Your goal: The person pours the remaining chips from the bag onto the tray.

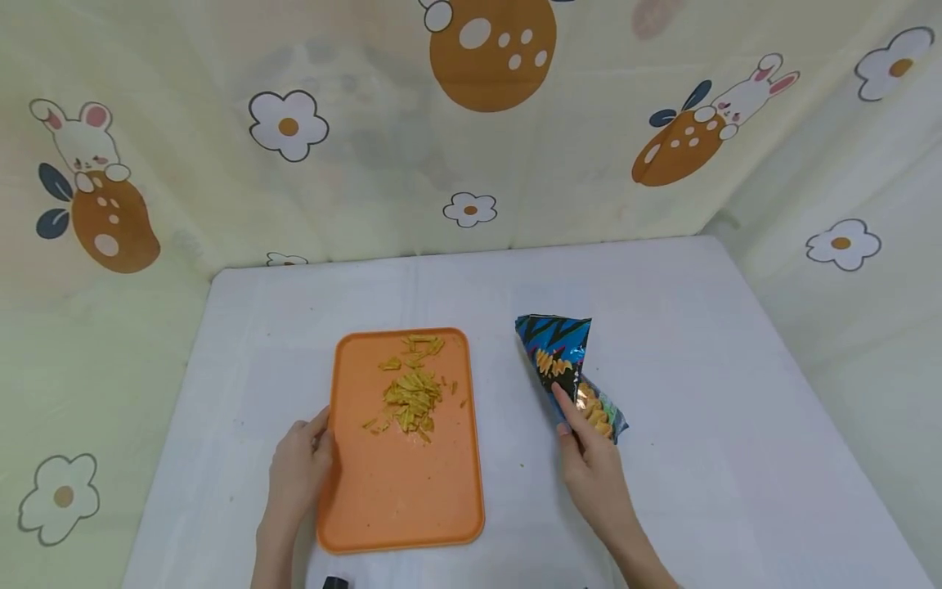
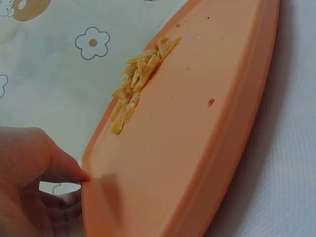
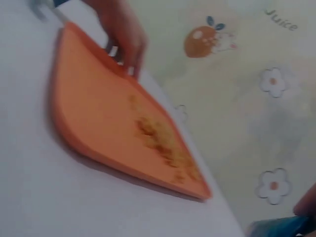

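Observation:
An orange tray (image 1: pixel 397 507) lies on the table with a heap of yellow, ridged chip pieces (image 1: pixel 412 399) toward its far half. My left hand (image 1: pixel 300 462) grips the tray's left rim; the left wrist view shows the thumb on the rim and the fingers below it. To the right of the tray, my right hand (image 1: pixel 598 483) holds a blue and black snack bag (image 1: pixel 555 348), bent so that two parts of it show. A sliver of that bag (image 3: pixel 276 227) appears, blurred, at the lower right of the right wrist view.
The white-covered table (image 1: pixel 706 393) extends around the tray, with a few tiny crumbs on it. A patterned curtain (image 1: pixel 368 188) hangs along its back and sides. A small black object (image 1: pixel 335 582) pokes in at the bottom edge, near the tray's front.

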`<state>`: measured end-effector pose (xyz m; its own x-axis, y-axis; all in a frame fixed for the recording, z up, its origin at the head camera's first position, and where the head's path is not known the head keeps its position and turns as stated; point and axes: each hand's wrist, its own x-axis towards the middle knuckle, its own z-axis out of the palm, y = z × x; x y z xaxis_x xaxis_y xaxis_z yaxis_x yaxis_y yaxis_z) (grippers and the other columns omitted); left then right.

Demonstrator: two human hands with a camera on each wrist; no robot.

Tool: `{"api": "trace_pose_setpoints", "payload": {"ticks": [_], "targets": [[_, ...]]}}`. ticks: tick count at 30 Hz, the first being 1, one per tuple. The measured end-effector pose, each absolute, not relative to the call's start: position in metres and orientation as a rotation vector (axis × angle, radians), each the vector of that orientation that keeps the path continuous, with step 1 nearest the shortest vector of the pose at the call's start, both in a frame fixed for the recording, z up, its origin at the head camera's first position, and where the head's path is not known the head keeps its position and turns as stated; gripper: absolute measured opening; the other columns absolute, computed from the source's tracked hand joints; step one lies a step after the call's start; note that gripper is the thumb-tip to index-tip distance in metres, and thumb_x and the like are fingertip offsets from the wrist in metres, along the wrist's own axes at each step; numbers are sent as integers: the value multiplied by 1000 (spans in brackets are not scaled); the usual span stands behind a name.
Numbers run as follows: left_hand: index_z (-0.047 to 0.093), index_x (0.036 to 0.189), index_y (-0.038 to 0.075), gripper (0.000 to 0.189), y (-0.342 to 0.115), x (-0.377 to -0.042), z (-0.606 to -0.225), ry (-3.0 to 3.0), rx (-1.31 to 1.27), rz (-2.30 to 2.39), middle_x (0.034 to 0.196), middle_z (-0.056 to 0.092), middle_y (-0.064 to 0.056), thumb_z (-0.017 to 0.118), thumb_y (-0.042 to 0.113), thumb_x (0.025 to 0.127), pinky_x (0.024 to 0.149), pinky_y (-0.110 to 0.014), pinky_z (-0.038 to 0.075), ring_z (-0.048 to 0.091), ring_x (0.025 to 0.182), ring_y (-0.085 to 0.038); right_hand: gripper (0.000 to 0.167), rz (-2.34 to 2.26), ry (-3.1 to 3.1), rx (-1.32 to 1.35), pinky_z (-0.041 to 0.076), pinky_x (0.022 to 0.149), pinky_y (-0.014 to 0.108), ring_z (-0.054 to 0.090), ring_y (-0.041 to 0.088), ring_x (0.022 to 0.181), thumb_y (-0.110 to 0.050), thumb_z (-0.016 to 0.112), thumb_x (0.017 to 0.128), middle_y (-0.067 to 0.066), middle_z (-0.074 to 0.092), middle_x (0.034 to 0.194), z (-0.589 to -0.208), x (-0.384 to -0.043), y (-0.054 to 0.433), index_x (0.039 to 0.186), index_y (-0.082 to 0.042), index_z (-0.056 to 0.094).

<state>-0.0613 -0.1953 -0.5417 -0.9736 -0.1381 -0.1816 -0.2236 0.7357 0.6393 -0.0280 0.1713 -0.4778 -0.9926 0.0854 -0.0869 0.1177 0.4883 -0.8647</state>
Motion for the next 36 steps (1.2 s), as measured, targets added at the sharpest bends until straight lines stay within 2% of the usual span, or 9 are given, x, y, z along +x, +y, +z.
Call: {"api": "trace_pose_setpoints", "payload": {"ticks": [1, 2, 5, 8, 14, 18, 22, 29, 36], "targets": [[54, 147, 0, 44, -196, -61, -542, 2814, -294, 1060, 95, 59, -17, 52, 9, 104, 57, -28, 40, 48, 70, -21, 54, -1547, 2714, 166, 39, 51, 24, 31, 8, 49, -5, 48, 106, 16, 65, 82, -484, -29, 166, 157, -22, 44], [54, 147, 0, 44, -196, -61, -542, 2817, -294, 1059, 95, 60, -17, 52, 9, 103, 57, -28, 40, 48, 70, -21, 55, -1532, 2743, 142, 48, 57, 26, 45, 8, 53, -3, 49, 105, 17, 66, 82, -489, -29, 161, 157, -19, 44], [56, 146, -1, 44, -196, -62, -541, 2829, -285, 1058, 94, 60, -16, 53, 9, 103, 56, -27, 40, 48, 70, -21, 57, -1479, 2805, 49, 56, 97, 41, 71, 24, 106, 1, 51, 103, 19, 64, 137, -502, -31, 149, 158, -9, 40], [56, 145, -1, 44, -196, -61, -541, 2831, -276, 1063, 94, 60, -16, 53, 8, 103, 56, -27, 40, 48, 70, -20, 61, -1415, 2838, -57, 36, 115, 56, 37, 36, 148, 3, 52, 101, 20, 40, 160, -513, -33, 141, 159, -1, 35], [56, 145, -1, 44, -196, -61, -540, 2847, -272, 1069, 94, 61, -18, 53, 7, 102, 57, -28, 40, 48, 70, -21, 65, -1073, 2925, -353, 32, 114, 66, 34, 53, 146, 4, 55, 99, 33, 31, 160, -533, -38, 134, 158, 7, 29], [55, 145, -1, 44, -196, -62, -540, 2850, -275, 1063, 94, 60, -16, 53, 8, 102, 57, -28, 39, 47, 70, -21, 66, -646, 3090, -528, 46, 105, 61, 50, 51, 133, 1, 63, 94, 31, 38, 158, -540, -43, 132, 154, 7, 38], [56, 145, -1, 44, -196, -61, -542, 2850, -283, 1059, 93, 60, -16, 53, 9, 102, 57, -28, 39, 47, 70, -21, 66, -342, 3133, -579, 43, 105, 62, 48, 48, 132, -9, 67, 92, 26, 39, 159, -545, -49, 130, 152, 2, 45], [56, 146, 0, 44, -195, -61, -544, 2846, -272, 1056, 95, 61, -17, 53, 9, 103, 60, -29, 39, 47, 71, -21, 67, -613, 3072, -511, 24, 115, 73, 27, 58, 147, -6, 59, 100, 31, 33, 161, -558, -57, 127, 162, -12, 33], [57, 144, -1, 43, -196, -61, -542, 2855, -291, 1054, 98, 62, -20, 54, 8, 102, 58, -29, 38, 48, 71, -22, 56, -480, 3069, -766, 29, 117, 66, 41, 48, 145, -22, 68, 99, 20, 49, 155, -556, -82, 151, 149, -2, 52]]}}
